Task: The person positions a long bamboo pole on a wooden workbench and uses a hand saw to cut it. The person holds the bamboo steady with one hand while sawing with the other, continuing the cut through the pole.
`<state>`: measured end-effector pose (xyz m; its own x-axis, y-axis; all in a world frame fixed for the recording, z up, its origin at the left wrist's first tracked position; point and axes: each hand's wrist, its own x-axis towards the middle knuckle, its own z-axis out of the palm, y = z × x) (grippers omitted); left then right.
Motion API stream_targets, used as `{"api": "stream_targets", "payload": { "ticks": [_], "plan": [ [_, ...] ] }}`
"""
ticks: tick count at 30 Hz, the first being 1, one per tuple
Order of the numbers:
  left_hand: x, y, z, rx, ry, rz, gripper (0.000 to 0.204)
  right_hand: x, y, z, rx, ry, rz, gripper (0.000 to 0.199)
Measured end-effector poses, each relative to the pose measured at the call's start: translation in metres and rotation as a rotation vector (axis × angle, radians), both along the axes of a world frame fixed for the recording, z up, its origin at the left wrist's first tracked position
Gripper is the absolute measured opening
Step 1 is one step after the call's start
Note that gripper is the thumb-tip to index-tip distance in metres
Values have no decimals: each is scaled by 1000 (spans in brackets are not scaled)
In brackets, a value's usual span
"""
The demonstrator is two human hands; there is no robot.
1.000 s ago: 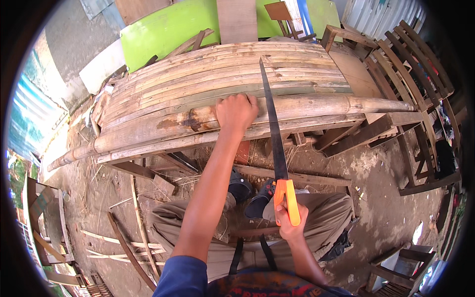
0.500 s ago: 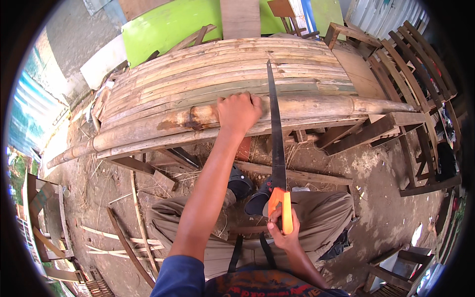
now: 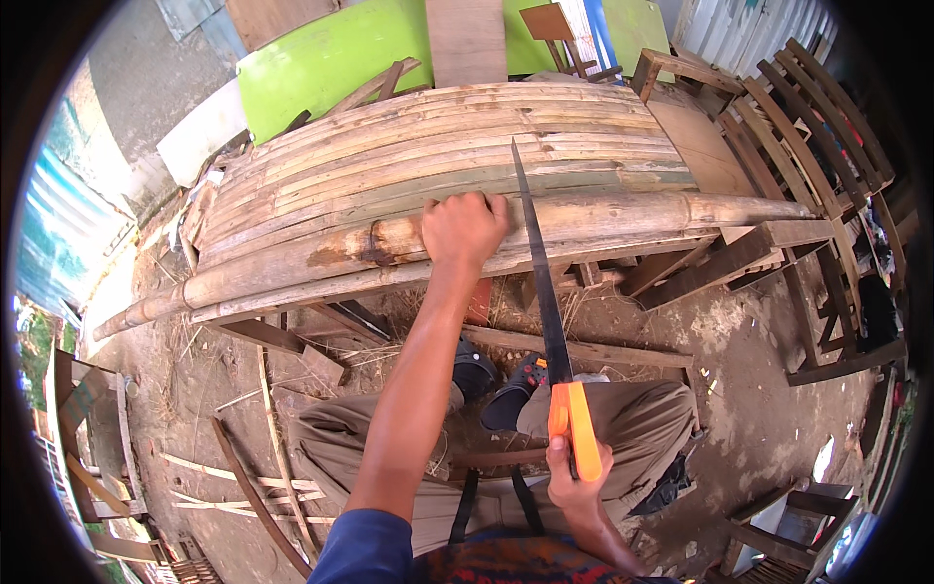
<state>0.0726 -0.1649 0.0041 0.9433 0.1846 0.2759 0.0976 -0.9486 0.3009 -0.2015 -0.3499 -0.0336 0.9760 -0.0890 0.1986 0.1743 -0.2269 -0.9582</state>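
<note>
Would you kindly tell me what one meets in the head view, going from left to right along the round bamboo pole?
Along the bamboo pole: its left end, dark brown stain, left hand, saw blade crossing the view of the pole, right end.

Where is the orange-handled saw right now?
In the head view, the orange-handled saw is right of centre, its handle in the right hand and its blade crossing the bamboo pole just right of the left hand.
</note>
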Motion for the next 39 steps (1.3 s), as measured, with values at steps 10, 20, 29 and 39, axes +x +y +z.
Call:
{"api": "stream_targets", "payload": {
  "ticks": [10, 20, 29, 39],
  "plan": [
    [4, 4, -10, 44, -96, -7, 48, 78, 33, 34, 98, 28, -63, 21],
    [-9, 0, -13, 23, -160, -14, 44, 65, 23, -57, -14, -176, 15, 20],
    [-3, 1, 3, -4, -25, 29, 43, 12, 1, -61, -153, -205, 83, 21],
    [-10, -1, -29, 47, -395, -33, 38, 71, 21, -4, 278, 138, -42, 21]
  ]
}}
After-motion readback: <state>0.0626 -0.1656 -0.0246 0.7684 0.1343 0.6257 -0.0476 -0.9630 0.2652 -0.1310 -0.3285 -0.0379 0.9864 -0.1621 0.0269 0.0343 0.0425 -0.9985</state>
